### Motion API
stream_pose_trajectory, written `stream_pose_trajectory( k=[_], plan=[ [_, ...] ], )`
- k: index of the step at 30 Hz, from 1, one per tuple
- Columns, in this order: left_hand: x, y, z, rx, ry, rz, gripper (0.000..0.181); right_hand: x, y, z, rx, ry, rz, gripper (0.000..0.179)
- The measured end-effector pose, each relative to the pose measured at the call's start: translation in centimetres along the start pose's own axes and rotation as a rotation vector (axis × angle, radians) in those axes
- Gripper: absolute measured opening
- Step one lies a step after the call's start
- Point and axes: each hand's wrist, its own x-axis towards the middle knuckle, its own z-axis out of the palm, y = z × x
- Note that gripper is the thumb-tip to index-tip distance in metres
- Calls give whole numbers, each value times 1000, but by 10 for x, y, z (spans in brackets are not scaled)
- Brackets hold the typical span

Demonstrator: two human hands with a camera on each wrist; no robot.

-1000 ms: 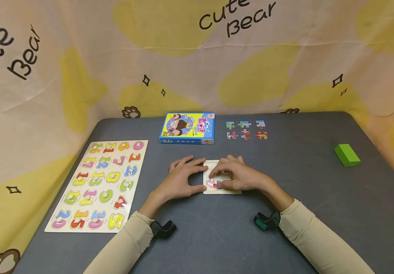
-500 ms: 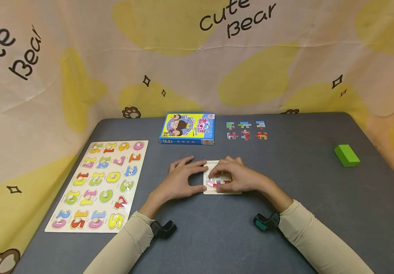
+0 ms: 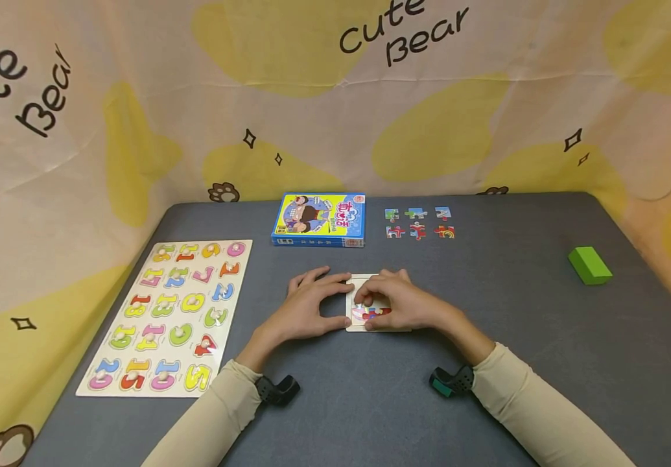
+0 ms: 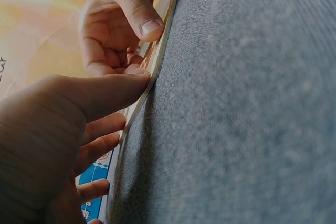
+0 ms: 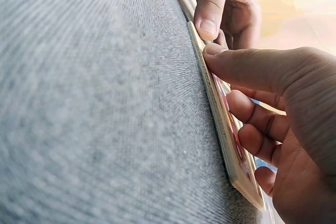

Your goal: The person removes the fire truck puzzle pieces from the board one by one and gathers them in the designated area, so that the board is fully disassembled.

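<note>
A small white puzzle board lies flat on the grey table, with colourful jigsaw pieces along its near part. My left hand rests at the board's left side, the thumb and fingertips touching its edge. Over the board is my right hand; its thumb lies by the near edge and its bent fingers reach down onto the surface. The right wrist view shows the right thumb on the board's rim, with no piece visibly pinched. The right hand covers much of the board.
A white number board lies to the left, beside the left forearm. Behind the hands are a blue and yellow box and several loose jigsaw pieces in two rows. A green block sits at far right.
My right hand has slid slightly left along the board, its thumb moving with it. The left hand stays in place at the board's edge.
</note>
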Motion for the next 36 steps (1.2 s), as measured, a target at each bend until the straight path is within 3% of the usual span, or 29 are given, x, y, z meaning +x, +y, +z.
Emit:
stream_pose_trajectory(
  k=[36],
  plan=[
    [0, -2, 0, -20, 23, 9, 62, 0, -5, 2, -9, 17, -11, 35]
  ],
)
